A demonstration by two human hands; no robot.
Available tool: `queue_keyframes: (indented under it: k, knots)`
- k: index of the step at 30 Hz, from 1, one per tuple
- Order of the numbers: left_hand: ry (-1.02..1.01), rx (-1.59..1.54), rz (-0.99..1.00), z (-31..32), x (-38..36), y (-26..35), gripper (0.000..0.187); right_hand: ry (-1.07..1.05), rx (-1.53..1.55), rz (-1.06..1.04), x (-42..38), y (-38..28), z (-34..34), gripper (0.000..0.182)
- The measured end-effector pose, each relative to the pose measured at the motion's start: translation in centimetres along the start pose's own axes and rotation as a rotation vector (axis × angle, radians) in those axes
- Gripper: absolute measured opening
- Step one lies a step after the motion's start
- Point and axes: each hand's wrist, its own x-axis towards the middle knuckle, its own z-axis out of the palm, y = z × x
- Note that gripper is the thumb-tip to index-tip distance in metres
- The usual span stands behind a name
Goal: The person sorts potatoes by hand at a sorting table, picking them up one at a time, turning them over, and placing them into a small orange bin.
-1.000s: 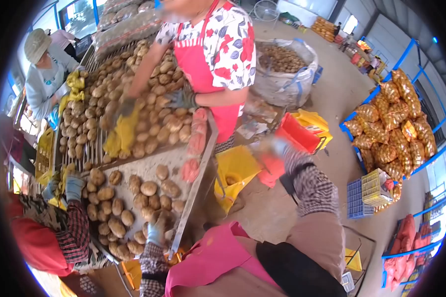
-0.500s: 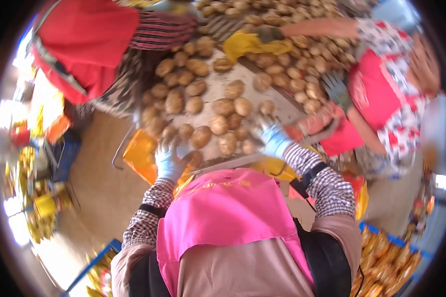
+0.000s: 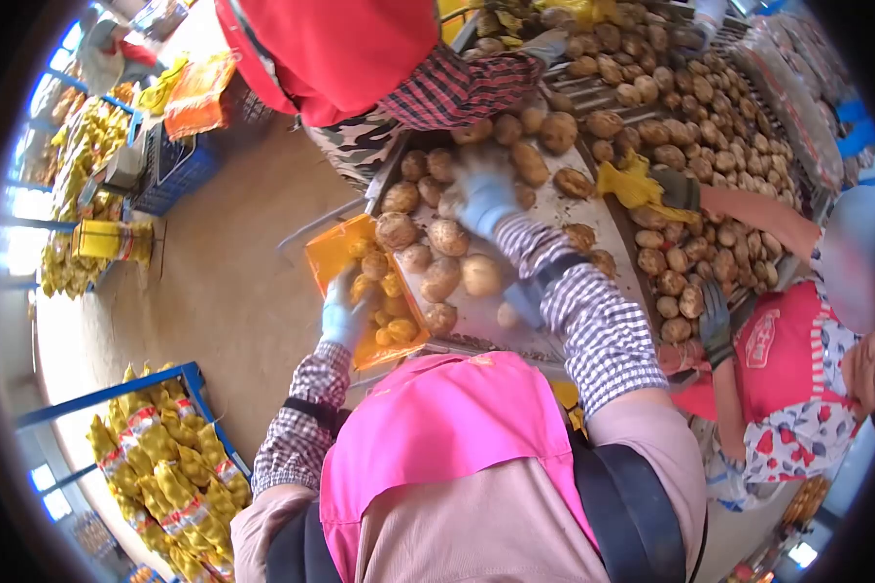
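My left hand (image 3: 340, 313), in a light blue glove, is at the near left edge of an orange bag (image 3: 332, 255), its thumb and fingers apart. Several potatoes (image 3: 383, 309) lie in the bag's mouth. My right hand (image 3: 486, 192), gloved in light blue, is over potatoes on the metal table (image 3: 603, 228); motion smears its fingers, so their grip is unclear. Potatoes (image 3: 440, 279) lie between my hands. Under my right forearm is a blurred blue item (image 3: 523, 303) that I cannot make out.
A co-worker in red (image 3: 331, 53) leans in at the top, a checked sleeve over the table. At right, another person (image 3: 768, 340) has gloved hands by a potato-covered rack (image 3: 724, 107). A blue crate (image 3: 180, 175) and a blue-framed bin of yellow bags (image 3: 160, 457) are at left.
The view has shifted and turned. My right hand has moved from the table's near right part to potatoes farther left and away. My left hand is now beside the orange bag's mouth.
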Motion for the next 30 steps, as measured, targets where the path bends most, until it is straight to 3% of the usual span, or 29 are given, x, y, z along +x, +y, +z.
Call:
queue_keyframes:
  k: [1, 3, 5, 8, 11, 13, 14, 16, 17, 18, 19, 20, 21, 22, 23, 24, 25, 26, 27, 30]
  knots:
    - [-0.025, -0.110, -0.089, 0.2, 1.0, 0.5, 0.060, 0.161, -0.107, 0.010, 1.1, 2.0, 2.6, 0.067]
    - [-0.097, -0.513, -0.154, 2.5, 4.5, 2.3, 0.063, 0.058, -0.099, 0.048, 1.1, 2.0, 3.5, 0.070]
    - [-0.004, -0.754, -0.179, 6.3, 7.7, 2.1, 0.071, 0.034, -0.120, 0.047, 0.2, 0.3, 3.6, 0.071]
    - [-0.011, -0.238, -0.252, 5.9, 10.1, 4.1, 0.084, -0.031, -0.087, 0.037, -1.9, -1.0, 3.8, 0.070]
    - [-0.120, -0.249, -0.246, 4.3, 9.8, 5.1, 0.084, -0.070, -0.018, -0.050, -4.2, -1.1, 4.6, 0.065]
    - [-0.066, -0.133, -0.162, 3.6, 9.2, 5.8, 0.081, -0.157, 0.106, -0.057, -4.7, -1.0, 4.2, 0.066]
    - [0.013, -0.225, -0.013, 3.7, 8.7, 6.0, 0.081, -0.148, 0.107, -0.037, -5.2, -1.3, 4.0, 0.066]
    - [0.089, -0.271, 0.227, 2.6, 6.9, 8.0, 0.086, -0.116, 0.958, 0.034, -6.8, -2.8, 3.6, 0.063]
    - [0.063, -0.274, 0.246, 2.5, 6.0, 9.1, 0.086, -0.071, 1.384, 0.067, -7.9, -3.6, 3.2, 0.062]
    - [0.126, -0.187, 0.456, 2.7, 5.4, 10.0, 0.089, -0.032, 1.383, 0.090, -8.9, -4.4, 2.5, 0.062]
    - [0.187, -0.108, 0.671, 2.7, 4.5, 11.2, 0.092, -0.008, 1.590, 0.138, -10.3, -5.2, 1.4, 0.063]
    - [0.015, -0.126, 0.618, 1.8, 2.9, 12.7, 0.093, 0.034, 1.797, 0.186, -11.7, -5.7, 0.8, 0.065]
    - [-0.001, -0.152, 0.761, 1.4, 2.5, 13.8, 0.088, 0.006, 1.907, 0.216, -13.1, -4.7, 1.6, 0.060]
    - [-0.195, -0.376, 0.667, 2.2, 1.8, 13.9, 0.086, -0.054, 1.796, 0.485, -14.8, -3.1, 4.8, 0.051]
    - [-0.378, -0.392, 0.486, 1.9, 1.3, 13.3, 0.088, 0.073, 2.040, 0.458, -17.2, -4.0, 3.3, 0.047]
    - [-0.537, -0.382, 0.294, 1.8, 0.9, 12.8, 0.089, 0.133, 2.090, 0.624, -20.0, -3.6, 4.4, 0.050]
    - [-0.544, -0.104, 0.322, 1.2, 0.6, 13.3, 0.093, 0.188, 1.344, 0.243, -24.2, -1.8, 4.8, 0.051]
    - [-0.373, 0.245, 0.499, 3.1, 1.6, 9.6, 0.098, 0.146, 0.552, -0.010, -28.8, -0.2, 5.5, 0.051]
    - [-0.332, 0.268, 0.647, 3.7, 1.9, 8.6, 0.099, 0.144, 1.257, 0.253, -33.4, -0.3, 7.1, 0.046]
    - [-0.264, 0.541, 0.781, 4.2, 1.6, 9.2, 0.091, -0.063, 1.251, 0.504, -52.8, 5.3, 12.7, 0.032]
